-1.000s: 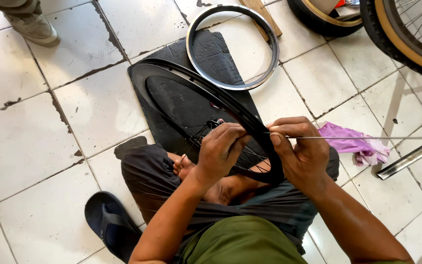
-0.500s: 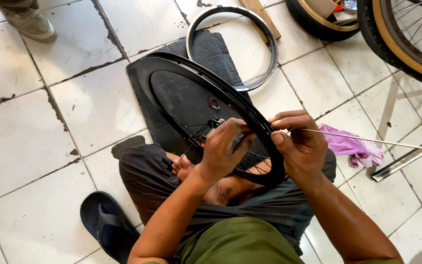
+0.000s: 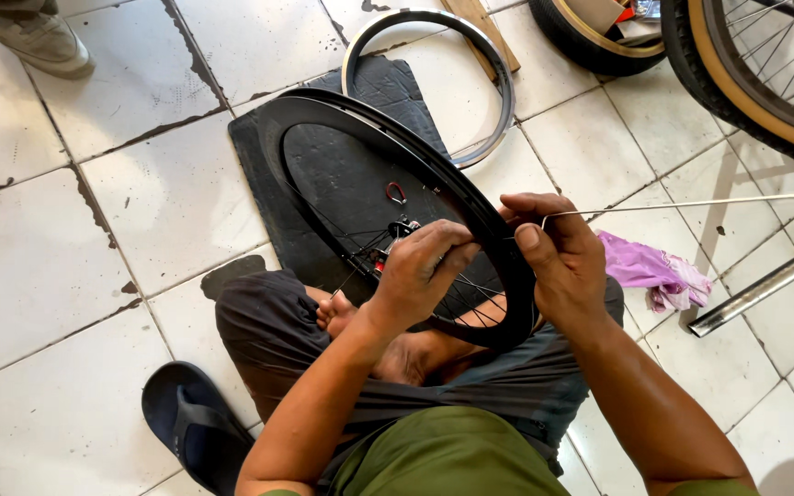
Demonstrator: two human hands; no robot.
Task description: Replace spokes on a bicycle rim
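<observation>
Black and deep-sectioned, one bicycle wheel rim (image 3: 360, 129) stands tilted on a dark rubber mat (image 3: 388, 87), its near edge resting over the seated person's lap. One thin metal spoke (image 3: 691, 204) runs from the right edge of the view to the rim. The right hand (image 3: 558, 262) pinches the bent end of that spoke between thumb and forefinger, just at the rim's outer edge. The left hand (image 3: 425, 271) curls loosely over the rim's inner side, fingers touching the spokes by the hub (image 3: 397, 230); whether it grips anything I cannot tell. Elsewhere there is one bare silver rim (image 3: 470, 55) on the tiles, two tan-walled tyres (image 3: 737, 83) at upper right, one purple rag (image 3: 650, 271), one dark sandal (image 3: 190, 427). Compared with half a second ago, the spoke sits higher against the rim and the left fingers have slid closer to the right hand.
</observation>
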